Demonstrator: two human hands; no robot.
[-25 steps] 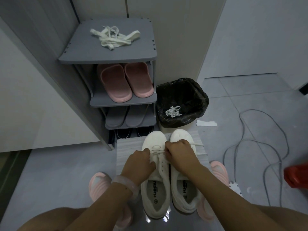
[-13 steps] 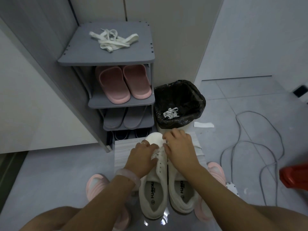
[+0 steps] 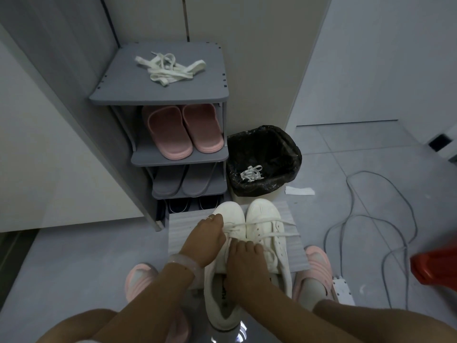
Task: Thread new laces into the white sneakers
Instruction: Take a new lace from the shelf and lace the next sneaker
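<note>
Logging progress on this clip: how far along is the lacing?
Done: right sneaker carries a lace; an old lace is binned. In hand: left hand and right hand work the left sneaker lace. Left: finishing; spare laces wait on the rack.

The pair of white low-top sneakers (image 3: 247, 229) carries white flat laces (image 3: 277, 234) and sits on a pale grey, finely striped mat (image 3: 178, 231). The grey plastic shoe rack (image 3: 158, 92) holds a cream-white lace bundle (image 3: 168, 69), pink rubber slippers (image 3: 183, 129) and grey slippers (image 3: 183, 180). A black bin liner (image 3: 264, 144) lines the bin. The floor tiles (image 3: 74, 256) are grey, a red plastic object (image 3: 437, 266) at the right edge.
</note>
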